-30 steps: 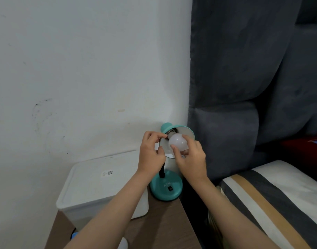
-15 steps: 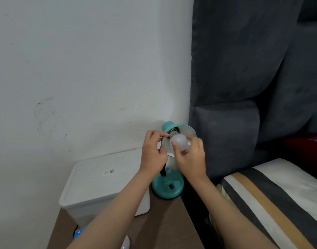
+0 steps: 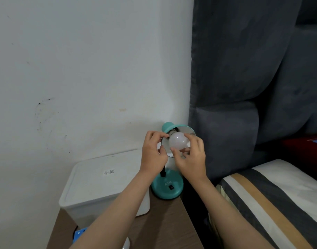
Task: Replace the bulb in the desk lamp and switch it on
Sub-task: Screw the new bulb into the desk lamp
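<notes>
A teal desk lamp stands at the back right corner of a brown bedside table, its round base (image 3: 166, 187) carrying a black switch (image 3: 170, 187). The teal shade (image 3: 187, 129) opens toward me. A white bulb (image 3: 177, 141) sits at the socket inside the shade, unlit. My right hand (image 3: 191, 159) is shut on the bulb, thumb below and fingers over its right side. My left hand (image 3: 153, 153) grips the shade's left rim beside the socket. The lamp's neck is mostly hidden behind my hands.
A white lidded plastic box (image 3: 100, 184) stands left of the lamp against the white wall. The brown table (image 3: 163, 223) ends just right of the lamp base. A grey padded headboard (image 3: 244, 105) and a striped pillow (image 3: 271, 200) lie to the right. Something blue (image 3: 79, 232) shows at the table's front.
My right fingers have shifted around the bulb, as in a turn. The left hand stays on the shade. The camera has moved slightly.
</notes>
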### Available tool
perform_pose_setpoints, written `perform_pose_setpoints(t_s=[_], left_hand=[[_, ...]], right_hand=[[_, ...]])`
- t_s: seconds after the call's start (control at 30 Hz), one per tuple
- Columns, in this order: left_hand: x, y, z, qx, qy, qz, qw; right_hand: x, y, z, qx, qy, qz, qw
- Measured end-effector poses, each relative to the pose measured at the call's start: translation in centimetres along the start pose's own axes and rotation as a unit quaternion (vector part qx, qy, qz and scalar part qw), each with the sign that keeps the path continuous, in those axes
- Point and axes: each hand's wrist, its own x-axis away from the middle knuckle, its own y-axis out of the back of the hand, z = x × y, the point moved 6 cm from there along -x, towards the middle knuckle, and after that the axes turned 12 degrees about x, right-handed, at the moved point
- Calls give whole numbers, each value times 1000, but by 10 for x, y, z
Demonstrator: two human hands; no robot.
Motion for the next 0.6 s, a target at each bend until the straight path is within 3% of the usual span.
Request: perform_pose_setpoints(t_s=[0.23,0.43,0.6], left_hand=[[1,-1,-1,7,0,1,1000],[2,-1,0,12,0,3,1000],[1,-1,-1,11,-7,2,1000]], right_hand=[[3,-6,-2,35,-28,4,999],[5,-7,4,41,38,11,998],[-2,-5,0,67,-11,24,997]])
